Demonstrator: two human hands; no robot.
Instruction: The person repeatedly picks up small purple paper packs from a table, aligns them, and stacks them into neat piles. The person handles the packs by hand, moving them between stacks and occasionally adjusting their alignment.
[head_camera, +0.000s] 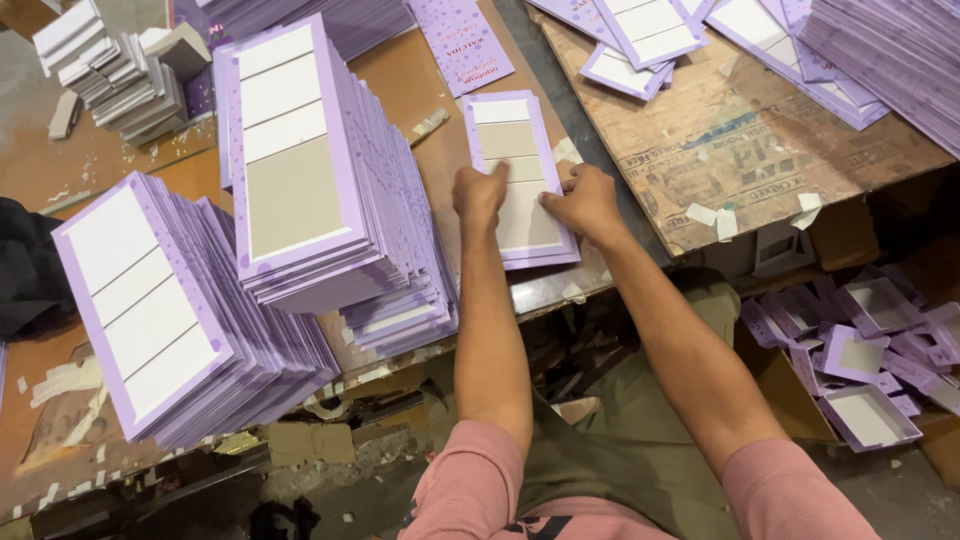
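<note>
Worn brown worktop carried tall stacks of lilac covers beside you. Both your left hand and right hand lay flat, fingers spread and clasping nothing, pressing one lilac-bordered cover board face-down between them. You seemed to be smoothing its glued panels; firm, even pressure was needed. Folded lilac boxes lay heaped at your right.
</note>
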